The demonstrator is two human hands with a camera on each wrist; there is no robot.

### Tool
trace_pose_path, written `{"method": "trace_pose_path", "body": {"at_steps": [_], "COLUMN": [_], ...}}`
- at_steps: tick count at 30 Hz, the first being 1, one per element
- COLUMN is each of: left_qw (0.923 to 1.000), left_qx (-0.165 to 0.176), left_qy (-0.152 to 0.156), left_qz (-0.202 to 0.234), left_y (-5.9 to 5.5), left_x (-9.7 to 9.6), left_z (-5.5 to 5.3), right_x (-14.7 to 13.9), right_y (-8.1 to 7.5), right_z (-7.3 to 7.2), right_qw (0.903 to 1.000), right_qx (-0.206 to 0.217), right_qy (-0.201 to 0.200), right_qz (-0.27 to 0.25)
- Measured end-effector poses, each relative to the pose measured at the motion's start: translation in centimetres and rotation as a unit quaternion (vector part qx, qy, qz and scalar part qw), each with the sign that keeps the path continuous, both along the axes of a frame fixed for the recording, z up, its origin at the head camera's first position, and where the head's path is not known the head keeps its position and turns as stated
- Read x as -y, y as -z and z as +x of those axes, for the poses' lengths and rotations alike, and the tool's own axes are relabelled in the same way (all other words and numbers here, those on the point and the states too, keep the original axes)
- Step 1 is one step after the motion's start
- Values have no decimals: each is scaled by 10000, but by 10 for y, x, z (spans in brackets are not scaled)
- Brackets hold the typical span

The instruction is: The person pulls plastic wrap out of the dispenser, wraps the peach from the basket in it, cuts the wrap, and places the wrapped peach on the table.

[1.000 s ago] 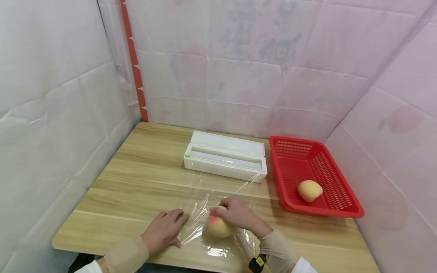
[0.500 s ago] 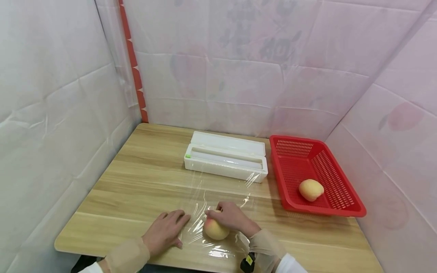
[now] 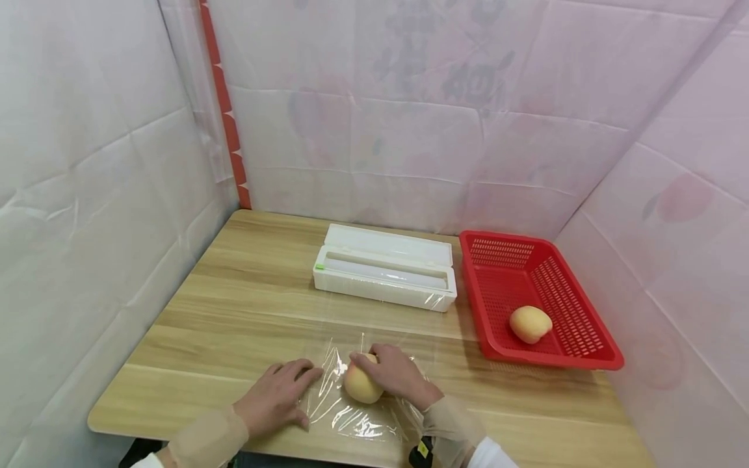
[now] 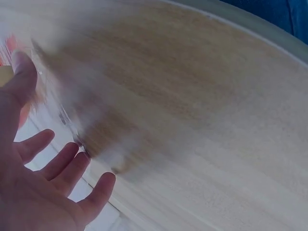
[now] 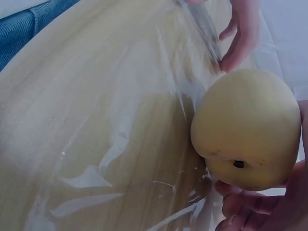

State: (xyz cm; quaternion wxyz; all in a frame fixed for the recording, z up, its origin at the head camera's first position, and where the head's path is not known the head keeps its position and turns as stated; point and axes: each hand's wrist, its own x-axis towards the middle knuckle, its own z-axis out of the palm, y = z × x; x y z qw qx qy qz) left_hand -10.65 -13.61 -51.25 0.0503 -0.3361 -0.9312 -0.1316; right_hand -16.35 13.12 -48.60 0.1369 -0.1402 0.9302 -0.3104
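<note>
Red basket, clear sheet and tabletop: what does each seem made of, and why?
Red basket: probably moulded plastic, slightly glossy, regular slots. Clear sheet: plastic film, shiny, see-through with bright creases. Tabletop: wood or laminate, smooth; grain alone leaves it open.

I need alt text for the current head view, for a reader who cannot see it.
A person's right hand grips a peach over clear plastic film on a wooden table, while the left hand lies at the film's left edge. Behind them is an open white box; to the right, a red basket holds a second peach.
</note>
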Motion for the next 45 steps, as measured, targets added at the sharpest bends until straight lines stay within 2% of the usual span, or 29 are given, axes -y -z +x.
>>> {"method": "trace_pose_path", "body": {"at_steps": [2, 8, 10, 12, 15, 19, 22, 27, 29, 31, 35, 36, 38, 39, 41, 43, 45], "left_qw": [9999, 9954, 9928, 9909, 9892, 9909, 9914, 9873, 9857, 9851, 9840, 9832, 9811, 9802, 9793, 9806, 9805], "left_qx": [-94, -873, -1016, -976, -736, -541, -560, -587, -618, -650, -616, -588, -544, -513, -404, 80, 800], "left_qy": [69, 383, 563, 797, 1073, 1038, 1014, 1248, 1322, 1383, 1598, 1667, 1808, 1859, 1903, 1812, 1567], "left_qz": [30, 128, 278, 473, 671, 662, 616, 786, 836, 794, 498, 443, 415, 442, 563, 745, 878], "left_y": [2, 9, 10, 11, 12, 11, 8, 2, 0, -2, -5, -5, -6, -7, -8, -11, -15], "left_x": [1, -2, -5, -9, -15, -18, -17, -15, -14, -13, -9, -8, -6, -6, -4, -3, -3], "left_z": [0, -1, -1, -1, -1, 0, -1, -5, -6, -6, -7, -7, -7, -7, -7, -7, -7], "right_x": [0, -1, -3, -7, -15, -31, -44, -61, -65, -65, -62, -62, -61, -61, -62, -63, -65], "right_y": [1, 2, 1, 0, -2, -1, 4, 13, 17, 22, 32, 33, 35, 35, 34, 33, 31], "right_z": [1, 3, 5, 8, 14, 28, 44, 68, 74, 78, 79, 79, 79, 79, 80, 81, 82], "right_qw": [9999, 9997, 9998, 9998, 9983, 9950, 9950, 9893, 9831, 9700, 9318, 9236, 9166, 9156, 9214, 9331, 9471], "right_qx": [-113, -225, -175, -130, 90, 229, 96, -426, -855, -1553, -2994, -3237, -3440, -3461, -3320, -3022, -2663], "right_qy": [-18, -45, -50, -80, -96, -229, -604, -1374, -1617, -1855, -1998, -1993, -1970, -1976, -1943, -1885, -1751], "right_qz": [18, 26, -28, -151, -565, -945, -794, -260, -19, 240, 461, 498, 511, 527, 555, 501, 392]}}
